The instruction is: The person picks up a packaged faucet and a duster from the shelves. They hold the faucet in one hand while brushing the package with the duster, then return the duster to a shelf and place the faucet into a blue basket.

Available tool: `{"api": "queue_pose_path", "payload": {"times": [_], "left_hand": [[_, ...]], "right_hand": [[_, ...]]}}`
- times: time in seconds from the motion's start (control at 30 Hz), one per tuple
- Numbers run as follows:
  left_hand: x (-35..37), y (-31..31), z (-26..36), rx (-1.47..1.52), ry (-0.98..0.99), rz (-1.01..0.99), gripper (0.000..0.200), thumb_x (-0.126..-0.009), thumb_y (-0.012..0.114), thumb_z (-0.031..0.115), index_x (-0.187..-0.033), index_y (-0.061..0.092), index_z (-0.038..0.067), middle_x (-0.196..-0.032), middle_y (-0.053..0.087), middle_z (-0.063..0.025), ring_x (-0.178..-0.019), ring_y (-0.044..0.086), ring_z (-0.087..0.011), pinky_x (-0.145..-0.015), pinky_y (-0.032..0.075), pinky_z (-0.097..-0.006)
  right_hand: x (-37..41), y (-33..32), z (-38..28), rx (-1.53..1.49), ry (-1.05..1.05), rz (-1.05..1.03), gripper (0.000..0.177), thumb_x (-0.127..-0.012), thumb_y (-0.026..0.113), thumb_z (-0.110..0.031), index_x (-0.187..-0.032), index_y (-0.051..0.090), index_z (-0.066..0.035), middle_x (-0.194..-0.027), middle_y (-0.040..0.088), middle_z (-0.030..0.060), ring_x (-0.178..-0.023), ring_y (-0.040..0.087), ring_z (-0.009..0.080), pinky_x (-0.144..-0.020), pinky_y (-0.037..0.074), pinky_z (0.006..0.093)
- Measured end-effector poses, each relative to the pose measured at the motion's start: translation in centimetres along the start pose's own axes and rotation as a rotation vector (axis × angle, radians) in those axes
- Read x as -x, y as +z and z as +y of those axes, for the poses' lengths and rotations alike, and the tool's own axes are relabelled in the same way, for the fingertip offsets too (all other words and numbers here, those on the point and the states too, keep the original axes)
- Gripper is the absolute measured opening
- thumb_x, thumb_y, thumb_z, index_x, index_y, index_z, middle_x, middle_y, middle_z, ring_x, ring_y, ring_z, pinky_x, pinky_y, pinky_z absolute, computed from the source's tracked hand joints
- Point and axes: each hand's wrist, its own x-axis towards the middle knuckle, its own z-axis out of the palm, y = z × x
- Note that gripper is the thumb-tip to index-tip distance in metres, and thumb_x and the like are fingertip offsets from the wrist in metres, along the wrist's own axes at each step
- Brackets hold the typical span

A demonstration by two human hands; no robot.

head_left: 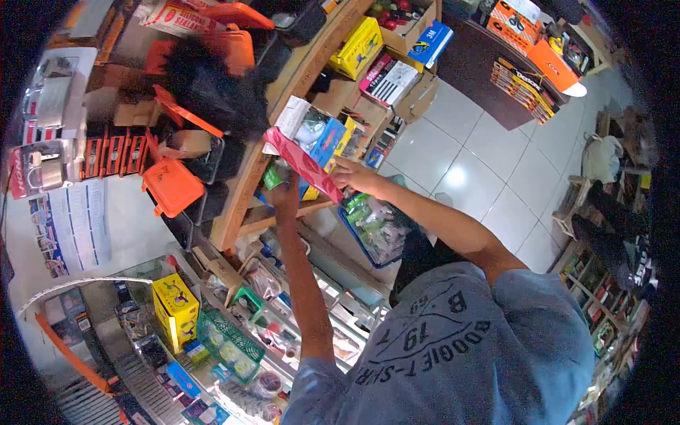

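Wooden shelf [244,185] stands ahead, crowded with boxed goods. Both arms are raised towards it: left arm nearly straight, right arm bent at the elbow. Blue basket [377,237] sits below the right forearm. A long red packet [303,163] lies tilted against the shelf front. Right hand [352,176] is clamped on its lower end. Left hand [287,191] meets its underside; grip cannot be told.
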Motion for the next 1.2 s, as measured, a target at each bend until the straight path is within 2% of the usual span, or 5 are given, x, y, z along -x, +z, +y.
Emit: {"api": "queue_pose_path", "payload": {"times": [0.27, 0.37, 0.57, 0.87, 1.2], "left_hand": [[17.9, 5.6, 5.4, 1.241, -0.698, 0.671, 0.045, -0.095, 0.053, 0.027, -0.127, 0.042, -0.003, -0.137, 0.039, -0.0166, -0.124, 0.040, -0.0305, -0.098, 0.036, -0.0450], [26.2, 8.0, 9.7, 0.559, -0.538, 0.262, 0.039, -0.093, 0.056, 0.029, -0.121, 0.051, 0.003, -0.123, 0.051, -0.0151, -0.116, 0.047, -0.0299, -0.096, 0.037, -0.0433], [44.5, 24.3, 8.8, 1.137, -0.886, -0.058, 0.026, -0.086, 0.063, 0.018, -0.107, 0.059, 0.004, -0.095, 0.062, -0.0110, -0.087, 0.057, -0.0283, -0.082, 0.045, -0.0400], [38.8, 32.4, 3.1, 0.900, -0.816, -0.001, 0.030, -0.086, 0.059, 0.025, -0.104, 0.058, 0.002, -0.097, 0.059, -0.0152, -0.086, 0.055, -0.0314, -0.079, 0.047, -0.0410], [25.1, 32.6, 8.7, 0.083, -1.044, -0.411, 0.088, -0.080, 0.057, 0.060, -0.141, 0.031, 0.002, -0.136, 0.042, -0.0207, -0.125, 0.040, -0.0361, -0.100, 0.034, -0.0512]], "right_hand": [[13.6, -25.2, 31.0, 1.446, -0.598, 0.324, 0.029, -0.092, 0.051, -0.016, -0.117, 0.059, -0.004, -0.120, 0.059, 0.0128, -0.105, 0.059, 0.0269, -0.085, 0.050, 0.0413], [31.3, -33.9, 48.8, 1.541, 0.685, 0.428, 0.022, -0.092, 0.046, -0.023, -0.090, 0.063, -0.009, -0.087, 0.065, 0.0099, -0.087, 0.061, 0.0256, -0.074, 0.050, 0.0411], [51.7, -20.5, 37.2, 0.125, 0.959, 0.795, 0.039, -0.084, 0.061, -0.047, -0.102, 0.054, -0.014, -0.079, 0.057, 0.0069, -0.057, 0.055, 0.0223, -0.046, 0.043, 0.0436], [50.5, -29.9, 42.2, 1.276, 0.051, -0.001, 0.028, -0.087, 0.061, -0.039, -0.099, 0.061, -0.014, -0.085, 0.062, 0.0073, -0.069, 0.061, 0.0196, -0.059, 0.050, 0.0403], [35.5, -21.8, 22.2, 0.383, 0.470, 0.503, 0.040, -0.094, 0.052, -0.035, -0.128, 0.051, -0.014, -0.103, 0.066, 0.0070, -0.082, 0.064, 0.0168, -0.073, 0.047, 0.0344]]}}
